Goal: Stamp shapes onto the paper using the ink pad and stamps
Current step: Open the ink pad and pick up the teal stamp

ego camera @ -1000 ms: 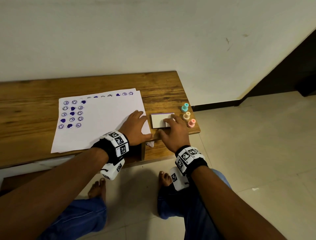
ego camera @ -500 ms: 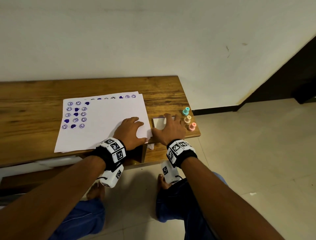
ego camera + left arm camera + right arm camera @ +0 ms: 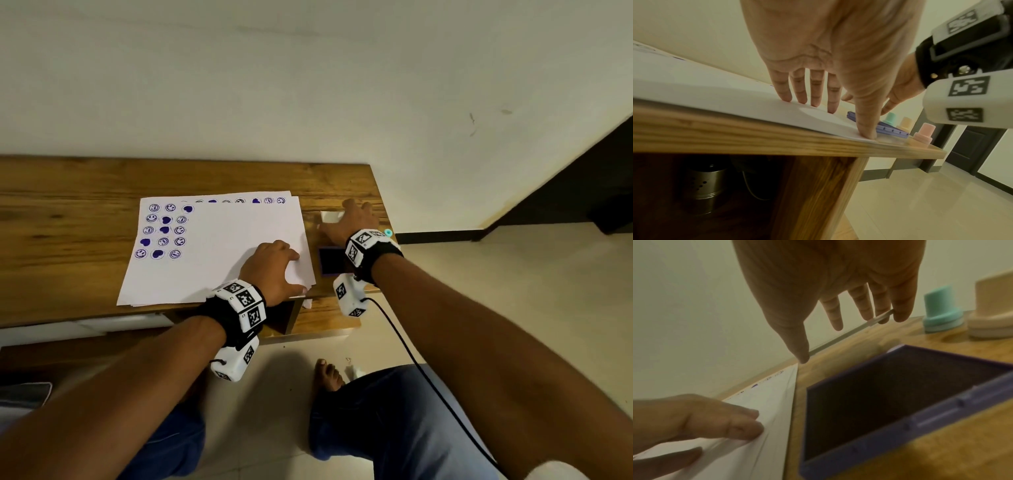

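- Left hand (image 3: 274, 265) lies spread on the near right corner of the paper (image 3: 236, 246), fingertips (image 3: 831, 107) and thumb pressing it flat against the wooden table (image 3: 68, 192).
- Right hand (image 3: 346, 222) reaches past the ink pad (image 3: 330, 261), pinching the pad's clear lid (image 3: 331, 216) between thumb and fingers, one edge tilted just above the tabletop.
- Ink pad sits uncovered just beside the paper's right edge, its dark purple face showing.
- Teal stamp (image 3: 942, 309), beige stamp (image 3: 995, 308) and pink stamp (image 3: 924, 134) stand upright right of the pad.
- Purple smileys and hearts fill the sheet's far left corner; another stamped sheet peeks out beneath.
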The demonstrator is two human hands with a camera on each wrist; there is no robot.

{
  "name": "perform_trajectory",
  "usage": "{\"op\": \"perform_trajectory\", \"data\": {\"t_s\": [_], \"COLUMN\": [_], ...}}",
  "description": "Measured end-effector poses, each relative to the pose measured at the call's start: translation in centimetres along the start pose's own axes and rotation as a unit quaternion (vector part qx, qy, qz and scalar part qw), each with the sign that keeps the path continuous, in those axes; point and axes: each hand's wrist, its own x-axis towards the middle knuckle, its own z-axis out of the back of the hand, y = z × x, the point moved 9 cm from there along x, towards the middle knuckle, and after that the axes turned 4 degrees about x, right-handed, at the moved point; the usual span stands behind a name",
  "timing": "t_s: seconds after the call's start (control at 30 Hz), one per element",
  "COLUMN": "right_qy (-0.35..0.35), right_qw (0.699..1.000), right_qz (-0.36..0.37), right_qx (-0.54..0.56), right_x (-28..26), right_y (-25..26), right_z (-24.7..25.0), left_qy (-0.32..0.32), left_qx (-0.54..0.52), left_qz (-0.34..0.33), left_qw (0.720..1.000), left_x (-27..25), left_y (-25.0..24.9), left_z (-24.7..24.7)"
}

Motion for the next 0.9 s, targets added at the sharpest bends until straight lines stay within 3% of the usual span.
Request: {"op": "perform_trajectory", "data": {"t_s": [0.3,0.4,0.5,0.57,0.73,0.9], "right_qy": [0.013,-0.035,-0.095,-0.102,-0.043,-0.079], "right_qw": [0.999,0.999,0.993,0.992,0.997,0.996], "right_qz": [-0.001,0.036,0.064,0.045,-0.024,-0.030], "right_qx": [-0.047,-0.005,-0.031,-0.057,-0.067,-0.035], "right_x": [0.1,-0.5,-1.3,-1.4,-0.7,-0.7], "right_y": [-0.2,0.2,-0.9,-2.7,-6.7,-7.0], "right_z": [-1.6,1.2,4.9,6.4,5.9,6.0], "left_qy": [-0.008,-0.008,-0.004,-0.005,-0.036,-0.079], "left_qx": [-0.004,-0.008,-0.014,-0.019,-0.032,-0.082], "left_qz": [0.003,0.008,0.013,0.014,0.003,-0.001], "left_qw": [1.000,1.000,1.000,1.000,0.999,0.994], "left_x": [-0.2,-0.3,-0.3,-0.3,-0.6,-1.3], "left_y": [-0.1,-0.2,-0.1,-0.1,-1.1,-1.6], "left_z": [0.2,0.2,0.0,-0.1,0.5,1.8]}}
